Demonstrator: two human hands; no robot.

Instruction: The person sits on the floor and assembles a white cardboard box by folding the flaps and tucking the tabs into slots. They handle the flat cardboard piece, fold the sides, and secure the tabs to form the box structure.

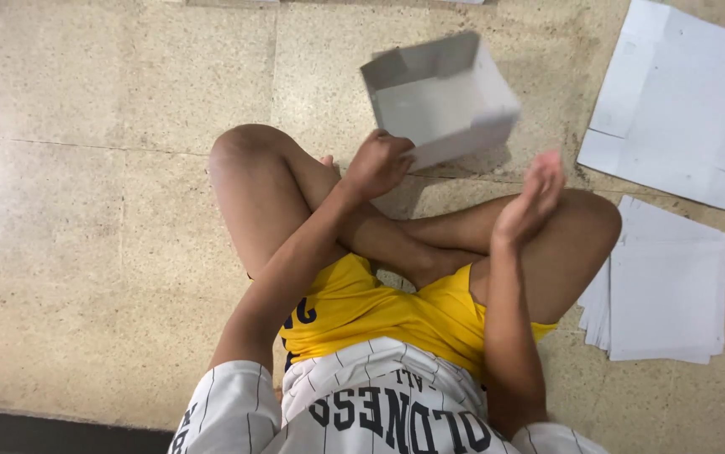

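Observation:
I sit cross-legged on a stone tile floor. My left hand (377, 161) grips the near wall of a folded grey cardboard box (440, 97), held tilted above my knees with its open side facing me. My right hand (532, 195) hovers just right of the box, fingers apart and a little blurred, holding nothing and apart from the box.
A flat unfolded box blank (682, 101) lies on the floor at the upper right. A stack of several more flat blanks (665, 294) lies beside my right knee. Bare tiled floor (85, 210) stretches to my left. A dark strip (43, 433) runs along the bottom left.

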